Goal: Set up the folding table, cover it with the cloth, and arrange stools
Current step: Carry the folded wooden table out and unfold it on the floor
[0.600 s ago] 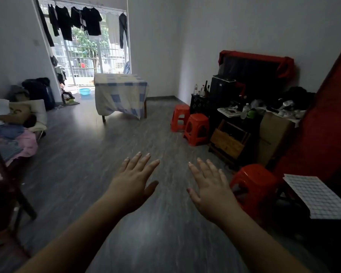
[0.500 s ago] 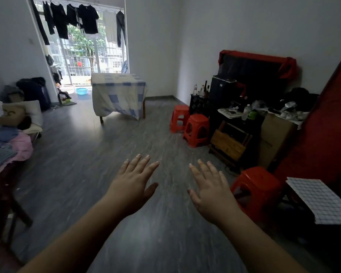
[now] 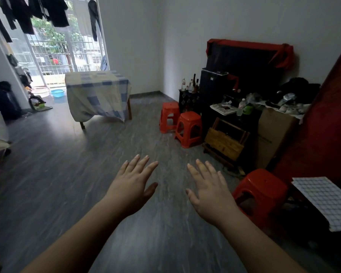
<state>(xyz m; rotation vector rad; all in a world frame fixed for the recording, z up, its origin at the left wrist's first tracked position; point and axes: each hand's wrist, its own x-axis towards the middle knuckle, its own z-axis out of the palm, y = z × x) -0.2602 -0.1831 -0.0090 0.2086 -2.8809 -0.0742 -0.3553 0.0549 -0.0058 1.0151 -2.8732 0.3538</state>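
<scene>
Both hands are stretched out over the grey floor, palms down, fingers spread: my left hand [image 3: 133, 184] and my right hand [image 3: 210, 191], each holding nothing. At the far end by the window stands a table [image 3: 129, 109] draped in a cream and blue checked cloth [image 3: 96, 91]. Two red plastic stools [image 3: 169, 119] [image 3: 189, 131] stand side by side near the right wall. A third red stool [image 3: 261, 192] stands close to my right hand. A folded wooden table [image 3: 224, 142] leans against dark furniture on the right.
Dark cabinets [image 3: 215, 83] with bottles and clutter line the right wall, beside a cardboard box [image 3: 272, 134]. A white grid-patterned sheet [image 3: 325, 200] lies at the right edge. Bedding sits at the left edge. Clothes hang above the window, and a blue basin [image 3: 57, 93] stands near it.
The view has shifted forward and slightly right, so the room's left side has slid out of frame. Both hands keep the same spread pose.
</scene>
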